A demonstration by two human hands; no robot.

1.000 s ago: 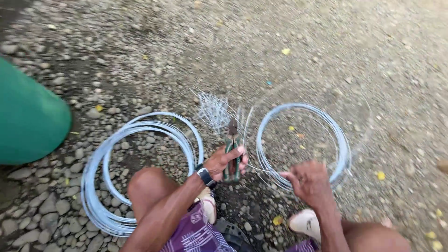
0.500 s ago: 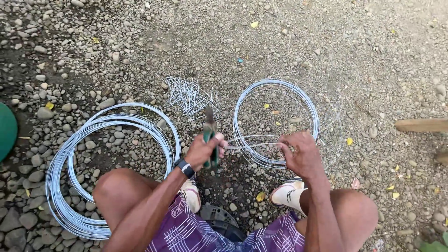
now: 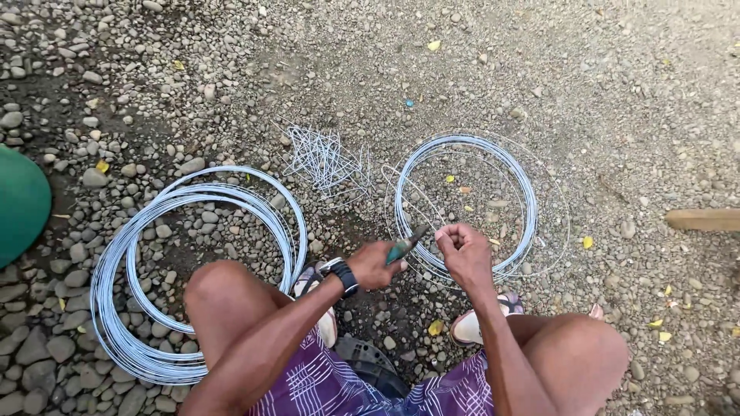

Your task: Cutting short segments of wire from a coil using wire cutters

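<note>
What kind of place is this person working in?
Probably an outdoor yard or roadside: bare gravel ground strewn with pebbles and fallen leaves, with wire coils and a pile of cut wire pieces lying straight on it.

My arms are bare, no sleeves. A black wristwatch [image 3: 340, 276] with a thick strap sits on my left wrist. I wear purple shorts [image 3: 339, 389] crossed with thin white plaid lines, and light-coloured sandals [image 3: 467, 328] on both feet.

I saw gravel ground [image 3: 617, 92] in even daylight. A green curved object [image 3: 19, 204] sat left; a wooden plank [image 3: 703, 219] lay right.
</note>
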